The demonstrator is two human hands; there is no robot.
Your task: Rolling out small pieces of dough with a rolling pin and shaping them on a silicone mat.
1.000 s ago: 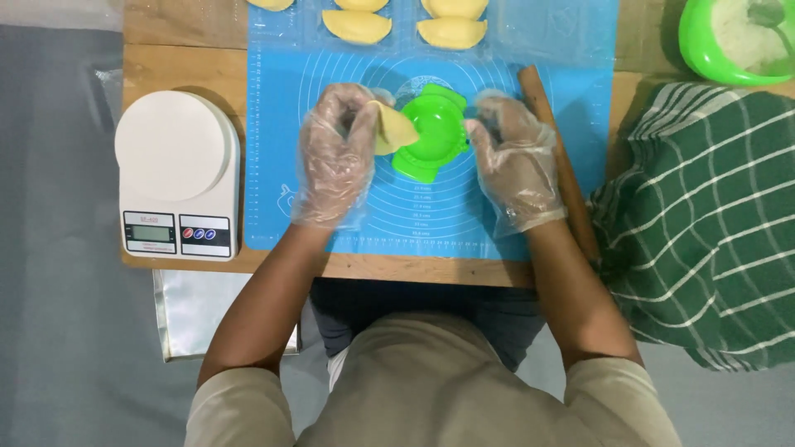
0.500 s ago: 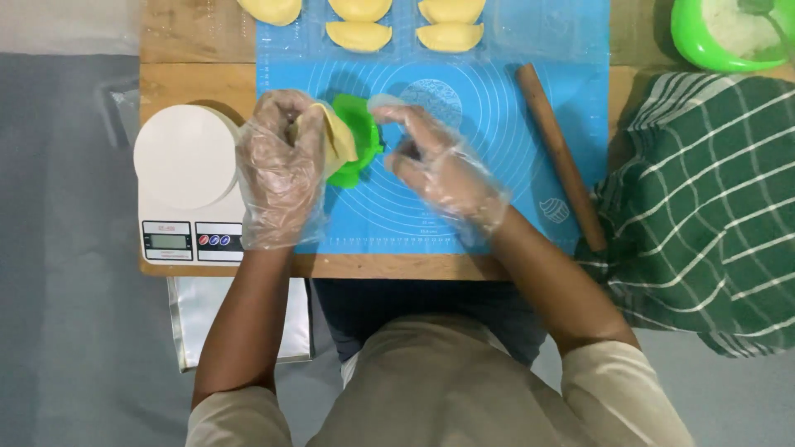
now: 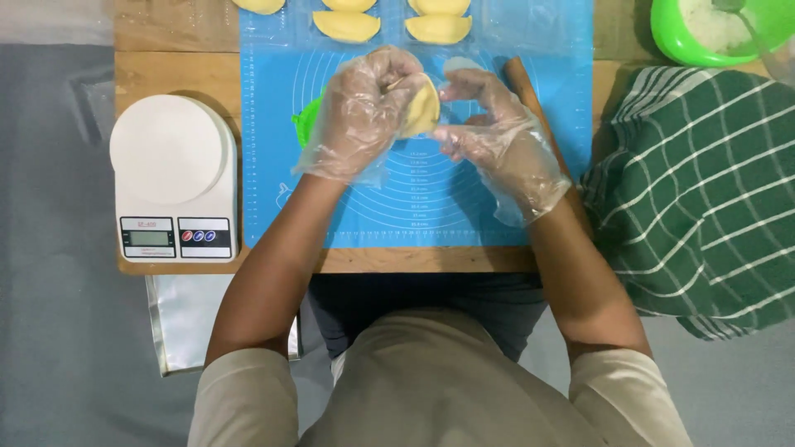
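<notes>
Both hands wear clear plastic gloves over the blue silicone mat [image 3: 431,207]. My left hand [image 3: 360,116] holds a folded, half-moon piece of yellow dough [image 3: 421,108] and also covers most of a green plastic press mould [image 3: 306,122], of which only an edge shows at its left. My right hand [image 3: 489,124] is just right of the dough, fingertips curled at its edge. Whether those fingers pinch the dough is unclear. Three finished half-moon pastries [image 3: 346,25] lie in a row at the mat's far edge.
A white kitchen scale [image 3: 172,178] stands on the wooden table at the left. A wooden rolling pin [image 3: 530,95] lies along the mat's right side. A green bowl of white flour [image 3: 716,31] sits far right, above a green checked cloth [image 3: 704,199].
The green mould was open flat on the mat between both hands, then lifted and folded at the left. Now the dough is out of it, held up near the mat's middle.
</notes>
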